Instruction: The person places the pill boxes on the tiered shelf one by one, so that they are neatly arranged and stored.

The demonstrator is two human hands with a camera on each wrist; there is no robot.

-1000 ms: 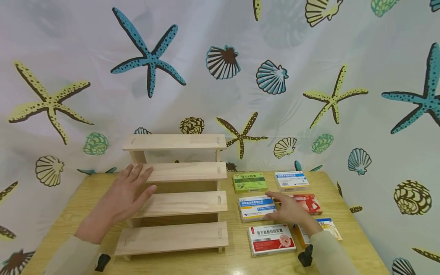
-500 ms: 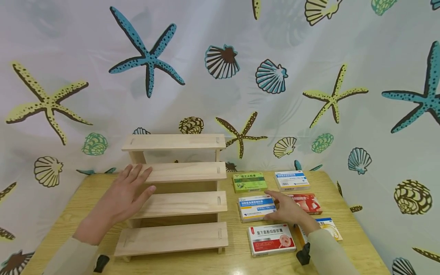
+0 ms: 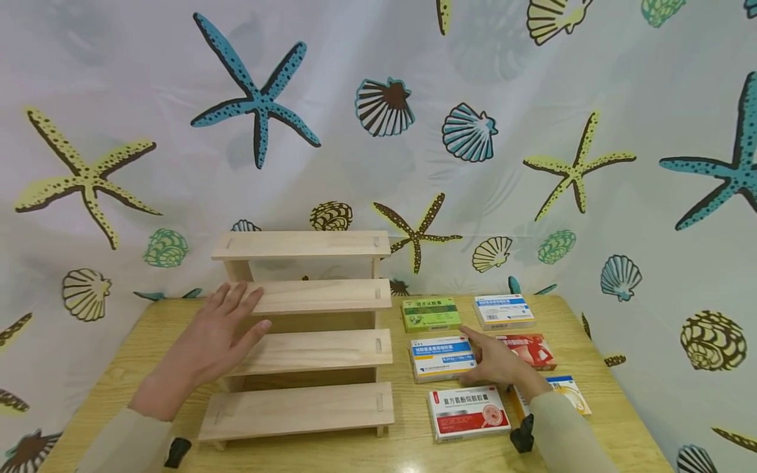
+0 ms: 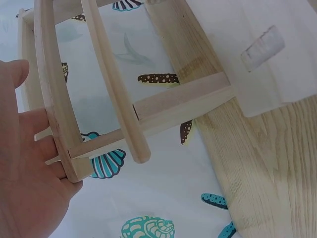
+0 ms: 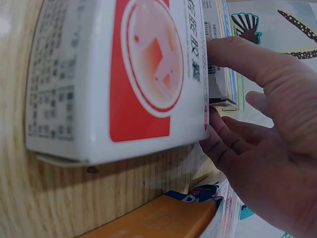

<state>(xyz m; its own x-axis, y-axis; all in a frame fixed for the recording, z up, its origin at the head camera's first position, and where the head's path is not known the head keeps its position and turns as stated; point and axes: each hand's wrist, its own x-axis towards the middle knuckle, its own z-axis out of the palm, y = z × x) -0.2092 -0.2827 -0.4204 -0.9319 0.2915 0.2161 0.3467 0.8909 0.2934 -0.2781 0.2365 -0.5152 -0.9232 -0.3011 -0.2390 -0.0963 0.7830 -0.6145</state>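
Left of centre in the head view, left hand [image 3: 207, 341] rests on the second tier from the top of the wooden rack [image 3: 301, 407], fingers extended, thumb apart, not clamped. No real change there over the last second. In the left wrist view its fingertips go behind the wood, so contact is hard to read. Right of centre, green box [image 3: 430, 315] unmoved; just below it, blue-and-white box [image 3: 437, 360] lies flat on the table [image 3: 331, 453], same spot as a second ago. Below that, white-and-red box [image 3: 464, 412], also unmoved; it looms large in the right wrist view, cut off by the top edge. Right hand [image 3: 497, 360] is at the blue-and-white box's right end, thumb near side, index far side, gap looks a touch wider than a second ago. Can't tell if they press on it or just bracket it. My read: box not lifted, grip still being set. Farther right, red box [image 3: 535, 348] is part covered by the hand, orange box [image 5: 158, 218] partly behind the wrist, print mostly unreadable
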